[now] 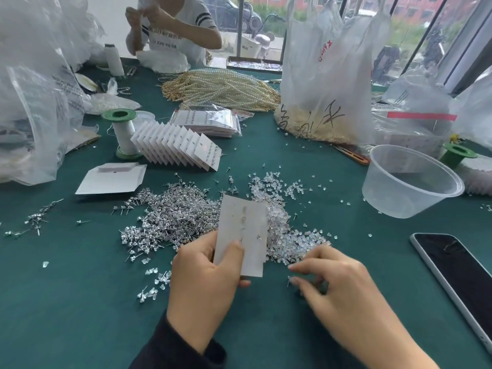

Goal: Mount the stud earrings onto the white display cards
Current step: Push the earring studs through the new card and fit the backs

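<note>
Left hand (pixel 205 272) grips the white display card (pixel 241 235), thumb pressed on its face and fingers wrapped behind. The card stands tilted up over the piles, likely so its holes face the worker, and a few studs already sit in its upper half.

Right hand (pixel 327 278) hovers just beside the card's lower edge, fingers curled, thumb and forefinger drawn toward a tiny stud (pixel 289 280). Whether it's truly pinched, I cannot tell; it's too small and blurred.

The heap of stud earrings (pixel 173 214) and the heap of clear backs (pixel 279 235) lie side by side right behind the card, both within easy reach. Farther back, finished cards (pixel 178 145) are fanned in a row, with blank cards (pixel 111 178) stacked to their left.

The green surface (pixel 80 288) also carries a clear tub (pixel 410 182), a phone (pixel 458 272), pearl strands (pixel 221 89) and plastic bags (pixel 327 75). Another person (pixel 173 27) works opposite, with a window (pixel 266 12) behind.
</note>
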`<state>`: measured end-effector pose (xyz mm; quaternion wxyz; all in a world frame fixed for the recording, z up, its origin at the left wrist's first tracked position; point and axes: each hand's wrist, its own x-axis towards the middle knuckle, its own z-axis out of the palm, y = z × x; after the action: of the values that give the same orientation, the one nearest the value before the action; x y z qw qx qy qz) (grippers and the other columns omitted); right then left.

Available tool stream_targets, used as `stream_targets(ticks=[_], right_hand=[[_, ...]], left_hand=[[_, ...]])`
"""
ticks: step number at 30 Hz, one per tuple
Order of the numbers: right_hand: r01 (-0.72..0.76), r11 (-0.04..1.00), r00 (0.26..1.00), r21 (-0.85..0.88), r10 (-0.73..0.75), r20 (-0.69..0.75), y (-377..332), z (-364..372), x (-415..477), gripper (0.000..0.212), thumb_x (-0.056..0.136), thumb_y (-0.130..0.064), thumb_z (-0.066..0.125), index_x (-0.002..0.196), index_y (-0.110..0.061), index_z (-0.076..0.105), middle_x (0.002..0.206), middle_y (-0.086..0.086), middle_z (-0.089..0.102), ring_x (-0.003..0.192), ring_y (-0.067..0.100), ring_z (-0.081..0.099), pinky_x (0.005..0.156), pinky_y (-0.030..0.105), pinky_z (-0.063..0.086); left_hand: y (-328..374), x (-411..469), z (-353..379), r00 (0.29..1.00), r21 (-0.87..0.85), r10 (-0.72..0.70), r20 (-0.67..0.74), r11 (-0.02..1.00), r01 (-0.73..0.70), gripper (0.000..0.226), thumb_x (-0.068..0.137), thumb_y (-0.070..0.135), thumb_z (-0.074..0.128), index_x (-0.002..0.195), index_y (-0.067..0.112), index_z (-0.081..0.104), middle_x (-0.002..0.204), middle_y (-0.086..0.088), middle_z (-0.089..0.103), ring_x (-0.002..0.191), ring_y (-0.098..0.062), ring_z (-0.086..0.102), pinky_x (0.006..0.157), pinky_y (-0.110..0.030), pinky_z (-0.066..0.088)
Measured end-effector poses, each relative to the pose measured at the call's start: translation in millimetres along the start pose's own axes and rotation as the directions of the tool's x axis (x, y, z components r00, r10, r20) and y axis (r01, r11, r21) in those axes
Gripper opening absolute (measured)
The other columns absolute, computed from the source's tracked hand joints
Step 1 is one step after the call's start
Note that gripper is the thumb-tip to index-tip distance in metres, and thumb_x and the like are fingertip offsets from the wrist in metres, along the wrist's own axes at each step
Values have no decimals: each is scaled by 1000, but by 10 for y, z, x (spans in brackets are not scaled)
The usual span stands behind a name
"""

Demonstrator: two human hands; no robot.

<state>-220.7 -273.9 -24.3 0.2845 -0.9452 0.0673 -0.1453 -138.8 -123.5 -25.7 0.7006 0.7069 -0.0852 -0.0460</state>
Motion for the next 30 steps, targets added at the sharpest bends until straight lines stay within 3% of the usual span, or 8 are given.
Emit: stream_targets(ticks=[6, 9, 14, 18, 20, 23, 26, 30], right_hand=[[-37, 999, 999, 23, 37, -2, 3, 101, -13, 17, 74, -5, 74, 70, -19, 65, 70, -11, 54, 62, 6, 49, 60, 10, 36], [-47, 988, 989, 145, 67, -132, -43, 88, -13, 27, 70, 0, 76, 64, -21, 60, 61, -9, 55, 59, 5, 51, 56, 8, 36], [53, 912, 913, 407, 121, -389, -239, 98, 34, 14, 70, -14, 68, 72, -28, 66, 73, -12, 67, 65, 10, 63, 61, 14, 48], [-36, 958, 920, 286, 144, -365, -134, 146, 103, 26, 73, 0, 72, 69, -25, 66, 66, -10, 65, 66, 6, 60, 62, 8, 43], [-97, 986, 948, 139, 134, -289, -37, 137, 129, 23, 73, 5, 70, 69, -18, 68, 64, -12, 62, 68, 0, 56, 60, 3, 38], [-116, 989, 973, 90, 131, -189, 46, 101, 148, 22, 77, 6, 65, 79, -14, 73, 71, -11, 61, 65, -6, 52, 55, -1, 35], [-122, 992, 966, -38, 110, -235, 128, 28, 188, 24, 78, 3, 64, 91, -15, 73, 76, -10, 60, 65, 1, 53, 65, 7, 35], [-294, 937, 942, -190, 250, -225, 358, -158, 280, 22, 80, -3, 63, 97, -14, 72, 87, 0, 62, 77, 17, 55, 74, 22, 37]], left_hand=[[-37, -19, -21, 1000, 34, -30, 1, 999, 30, 30, 83, 8, 60, 68, 32, 71, 60, 3, 69, 48, -9, 61, 41, -22, 49], [-41, -20, -24, 999, 40, -47, 10, 998, 47, 30, 82, 9, 61, 64, 31, 71, 61, 2, 70, 50, -11, 63, 42, -23, 51], [-32, -39, -9, 998, 55, -48, 38, 997, 46, 26, 82, 8, 61, 60, 19, 69, 63, -1, 69, 52, -12, 64, 42, -21, 50], [-33, -39, -11, 999, 94, -27, 30, 995, 24, 24, 82, 8, 61, 61, 16, 68, 62, -2, 69, 50, -13, 63, 41, -20, 49], [-40, -38, -14, 1000, 120, -14, 17, 993, 12, 22, 82, 7, 60, 61, 10, 67, 59, -5, 67, 46, -13, 62, 39, -16, 45], [-50, -30, -11, 1000, 122, -23, -1, 992, 23, 21, 82, 6, 61, 61, 6, 66, 58, -6, 67, 43, -14, 61, 37, -13, 43], [-40, -33, -8, 999, 121, -33, -6, 992, 34, 22, 82, 6, 61, 60, 10, 67, 56, -1, 67, 41, -11, 60, 36, -11, 41], [-32, -37, -12, 999, 118, -50, -6, 992, 51, 24, 82, 6, 61, 59, 13, 67, 54, 3, 67, 41, -10, 60, 36, -12, 41]])
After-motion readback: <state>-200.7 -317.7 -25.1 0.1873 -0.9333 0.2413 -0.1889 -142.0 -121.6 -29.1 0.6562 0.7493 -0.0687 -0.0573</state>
